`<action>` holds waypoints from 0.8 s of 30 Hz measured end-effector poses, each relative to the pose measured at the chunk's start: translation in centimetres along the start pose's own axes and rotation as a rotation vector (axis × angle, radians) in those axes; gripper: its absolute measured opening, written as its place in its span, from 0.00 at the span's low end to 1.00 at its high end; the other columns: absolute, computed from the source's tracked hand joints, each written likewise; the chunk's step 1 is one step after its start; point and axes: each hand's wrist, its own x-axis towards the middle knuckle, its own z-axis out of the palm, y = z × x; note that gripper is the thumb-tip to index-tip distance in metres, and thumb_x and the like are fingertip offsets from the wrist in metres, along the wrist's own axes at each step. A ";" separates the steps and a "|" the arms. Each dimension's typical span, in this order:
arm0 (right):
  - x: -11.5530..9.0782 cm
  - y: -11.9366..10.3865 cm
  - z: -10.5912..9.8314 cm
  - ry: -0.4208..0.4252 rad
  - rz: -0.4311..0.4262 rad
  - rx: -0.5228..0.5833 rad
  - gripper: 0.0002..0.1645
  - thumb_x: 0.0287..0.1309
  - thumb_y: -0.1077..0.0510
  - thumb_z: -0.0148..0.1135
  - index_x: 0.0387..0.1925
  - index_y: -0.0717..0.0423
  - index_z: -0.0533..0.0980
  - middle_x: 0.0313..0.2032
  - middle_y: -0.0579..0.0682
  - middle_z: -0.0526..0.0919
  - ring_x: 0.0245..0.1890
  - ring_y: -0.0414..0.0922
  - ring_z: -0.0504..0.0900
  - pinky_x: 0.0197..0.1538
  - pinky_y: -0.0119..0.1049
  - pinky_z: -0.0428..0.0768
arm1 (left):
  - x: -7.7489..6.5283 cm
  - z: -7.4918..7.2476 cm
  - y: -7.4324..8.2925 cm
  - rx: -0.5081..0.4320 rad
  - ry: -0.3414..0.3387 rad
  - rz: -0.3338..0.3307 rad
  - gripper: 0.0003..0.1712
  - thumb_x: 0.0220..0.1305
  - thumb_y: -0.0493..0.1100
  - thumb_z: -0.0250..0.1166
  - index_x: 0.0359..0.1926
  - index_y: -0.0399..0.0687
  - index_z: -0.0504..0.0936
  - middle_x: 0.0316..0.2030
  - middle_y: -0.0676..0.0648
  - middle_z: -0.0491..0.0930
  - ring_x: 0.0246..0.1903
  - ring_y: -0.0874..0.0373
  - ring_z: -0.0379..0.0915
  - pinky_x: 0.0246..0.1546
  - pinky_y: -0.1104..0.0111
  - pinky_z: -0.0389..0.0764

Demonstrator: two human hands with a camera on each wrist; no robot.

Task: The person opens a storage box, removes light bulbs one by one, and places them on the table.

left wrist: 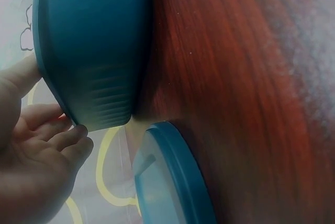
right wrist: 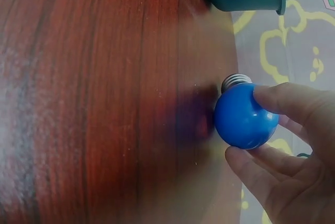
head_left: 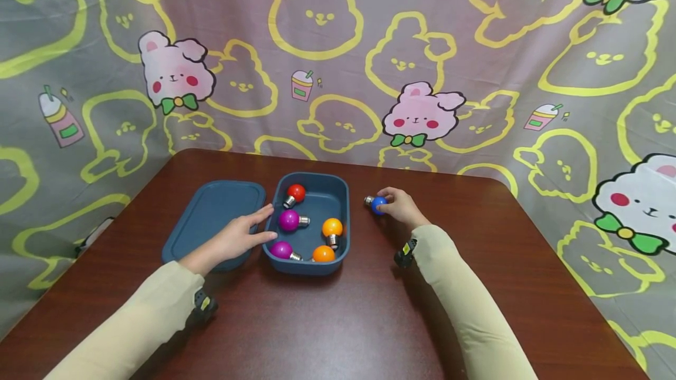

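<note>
Between thumb and fingers, my right hand (head_left: pixel 402 207) pinches a blue light bulb (right wrist: pixel 245 116) by its globe, close over the table to the right of the box; its metal screw base points left in the head view. My left hand (head_left: pixel 240 238) rests at the left rim of a blue-grey plastic box (head_left: pixel 343 192), fingers spread along the edge. Inside the box lie a red bulb (head_left: pixel 297 193), a purple bulb (head_left: pixel 288 220) and another purple bulb (head_left: pixel 281 249) on the left. An orange bulb (head_left: pixel 332 227) and a second orange bulb (head_left: pixel 323 254) lie on the right.
A matching blue-grey lid (head_left: pixel 216 210) lies flat on the brown wooden table (head_left: pixel 338 321), left of the box and partly under my left forearm. Behind the table hangs a patterned cloth (head_left: pixel 338 75) with cartoon figures.
</note>
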 end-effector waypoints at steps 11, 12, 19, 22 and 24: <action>-0.2 0.1 -0.1 -0.011 0.002 0.009 0.24 0.55 0.61 0.63 0.54 0.63 0.71 0.49 0.64 0.74 0.47 0.56 0.73 0.50 0.46 0.73 | 0.0 0.0 0.1 0.000 -0.001 0.000 0.43 0.59 0.53 0.63 0.67 0.35 0.56 0.68 0.38 0.51 0.65 0.39 0.46 0.58 0.45 0.56; -0.2 0.1 -0.1 -0.011 -0.002 0.006 0.25 0.55 0.61 0.63 0.54 0.64 0.70 0.49 0.64 0.74 0.47 0.56 0.73 0.50 0.46 0.73 | 0.0 0.0 0.0 -0.001 -0.002 -0.001 0.44 0.59 0.53 0.63 0.67 0.35 0.56 0.68 0.38 0.51 0.65 0.39 0.46 0.58 0.45 0.56; 0.0 0.2 -0.1 -0.017 0.008 0.003 0.27 0.55 0.60 0.64 0.56 0.64 0.69 0.50 0.64 0.73 0.48 0.56 0.73 0.50 0.46 0.73 | 0.1 0.1 -0.1 -0.001 0.003 0.007 0.42 0.60 0.51 0.63 0.67 0.35 0.57 0.68 0.38 0.52 0.65 0.39 0.46 0.58 0.45 0.56; 0.0 0.2 -0.1 -0.019 0.013 0.001 0.28 0.55 0.60 0.64 0.56 0.65 0.68 0.51 0.65 0.73 0.49 0.57 0.73 0.50 0.47 0.73 | 0.1 0.1 -0.2 0.013 0.008 0.031 0.41 0.61 0.50 0.62 0.67 0.34 0.57 0.67 0.37 0.52 0.65 0.38 0.47 0.58 0.45 0.55; 0.0 0.1 -0.1 -0.015 0.019 0.006 0.29 0.54 0.60 0.64 0.56 0.65 0.68 0.51 0.65 0.72 0.50 0.57 0.72 0.51 0.47 0.72 | 0.1 0.1 -0.2 0.021 0.013 0.045 0.40 0.61 0.49 0.62 0.66 0.33 0.58 0.67 0.37 0.53 0.64 0.38 0.47 0.58 0.45 0.55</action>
